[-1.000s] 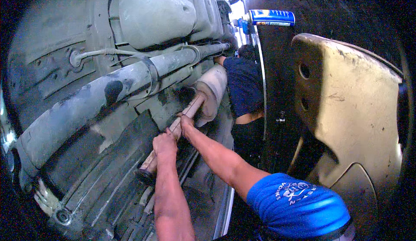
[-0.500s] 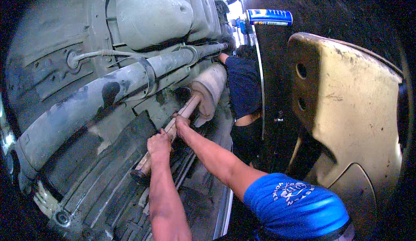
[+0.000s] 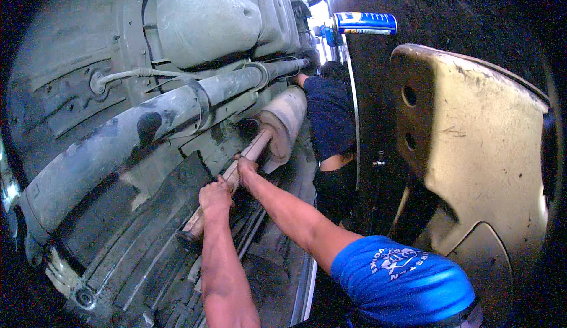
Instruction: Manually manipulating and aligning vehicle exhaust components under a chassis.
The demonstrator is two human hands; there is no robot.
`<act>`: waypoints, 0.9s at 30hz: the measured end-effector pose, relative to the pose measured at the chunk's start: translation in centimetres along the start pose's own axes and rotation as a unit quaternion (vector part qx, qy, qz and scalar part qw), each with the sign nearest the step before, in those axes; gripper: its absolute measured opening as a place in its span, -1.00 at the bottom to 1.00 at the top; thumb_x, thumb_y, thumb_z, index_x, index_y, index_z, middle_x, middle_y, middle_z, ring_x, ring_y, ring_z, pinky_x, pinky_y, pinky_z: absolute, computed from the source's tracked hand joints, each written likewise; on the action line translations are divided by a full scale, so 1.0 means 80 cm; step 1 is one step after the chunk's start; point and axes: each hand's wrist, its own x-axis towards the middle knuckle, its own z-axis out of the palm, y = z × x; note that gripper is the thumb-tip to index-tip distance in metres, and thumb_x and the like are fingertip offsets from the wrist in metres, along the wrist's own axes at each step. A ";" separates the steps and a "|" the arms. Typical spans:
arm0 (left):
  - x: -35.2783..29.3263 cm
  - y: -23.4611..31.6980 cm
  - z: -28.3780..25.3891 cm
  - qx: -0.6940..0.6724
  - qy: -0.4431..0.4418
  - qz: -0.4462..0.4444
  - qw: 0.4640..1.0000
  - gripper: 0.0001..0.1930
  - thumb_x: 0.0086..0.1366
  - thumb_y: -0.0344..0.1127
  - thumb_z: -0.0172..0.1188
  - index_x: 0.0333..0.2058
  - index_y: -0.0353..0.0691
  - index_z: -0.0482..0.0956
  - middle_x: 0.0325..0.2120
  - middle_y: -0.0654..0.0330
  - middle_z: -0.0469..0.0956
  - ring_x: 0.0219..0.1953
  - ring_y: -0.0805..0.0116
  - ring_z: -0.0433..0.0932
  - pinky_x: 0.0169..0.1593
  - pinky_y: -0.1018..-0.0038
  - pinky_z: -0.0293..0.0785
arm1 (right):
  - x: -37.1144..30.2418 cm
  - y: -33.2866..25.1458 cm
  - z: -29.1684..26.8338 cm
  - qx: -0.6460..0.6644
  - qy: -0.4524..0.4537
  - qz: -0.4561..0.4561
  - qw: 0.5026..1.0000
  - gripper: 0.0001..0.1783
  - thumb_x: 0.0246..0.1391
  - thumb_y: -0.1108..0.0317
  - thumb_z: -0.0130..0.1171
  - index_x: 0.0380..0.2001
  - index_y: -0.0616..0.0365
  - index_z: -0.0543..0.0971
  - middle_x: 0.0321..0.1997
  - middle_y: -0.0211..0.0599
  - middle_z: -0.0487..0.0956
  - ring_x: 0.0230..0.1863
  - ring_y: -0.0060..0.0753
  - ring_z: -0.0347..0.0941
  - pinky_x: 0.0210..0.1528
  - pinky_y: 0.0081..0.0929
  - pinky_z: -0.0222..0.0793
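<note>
Beneath the underside of a vehicle, both of my hands grip a rusty, light brown exhaust pipe [image 3: 256, 147] that slants from lower left to upper right. My left hand [image 3: 215, 197] is closed around its lower part, above the dark flange [image 3: 189, 239] at the pipe's end. Farther up, my right hand [image 3: 246, 167] is wrapped around the same pipe, just short of the muffler [image 3: 286, 112]. Parts of the fingers of both hands are hidden behind the pipe.
A thick grey drive shaft [image 3: 118, 142] runs alongside under a rounded tank [image 3: 209, 18]. Beyond the muffler, another person [image 3: 331, 112] in dark clothes reaches up. A blue spray can [image 3: 366, 23] and a large yellowish metal panel [image 3: 490, 145] are at right.
</note>
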 end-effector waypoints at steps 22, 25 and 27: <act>-0.009 -0.005 -0.011 -0.018 -0.044 -0.005 0.999 -0.57 0.30 -0.32 -0.01 0.13 -0.28 0.40 -0.28 0.09 0.68 -0.24 0.15 0.68 -0.18 0.29 0.60 | -0.036 -0.008 0.008 -0.108 0.068 0.026 0.992 -0.28 -0.24 0.18 0.40 -0.01 0.42 0.49 -0.06 -0.04 0.58 -0.15 -0.14 0.53 -0.06 -0.28 0.45; -0.014 -0.016 0.010 -0.013 -0.026 -0.018 0.999 -0.58 0.30 -0.32 -0.01 0.12 -0.27 0.42 -0.32 0.10 0.68 -0.27 0.17 0.69 -0.21 0.29 0.60 | -0.037 0.015 0.006 -0.024 -0.025 0.070 0.997 -0.28 -0.25 0.18 0.40 -0.01 0.44 0.50 -0.08 -0.04 0.59 -0.17 -0.16 0.54 -0.07 -0.29 0.46; -0.009 -0.019 0.020 -0.008 -0.007 -0.028 1.000 -0.60 0.31 -0.32 -0.02 0.10 -0.27 0.44 -0.35 0.12 0.68 -0.29 0.18 0.69 -0.23 0.29 0.60 | -0.031 0.019 0.014 -0.036 -0.018 0.050 0.998 -0.27 -0.25 0.18 0.41 -0.02 0.45 0.50 -0.07 -0.03 0.60 -0.17 -0.16 0.55 -0.06 -0.30 0.45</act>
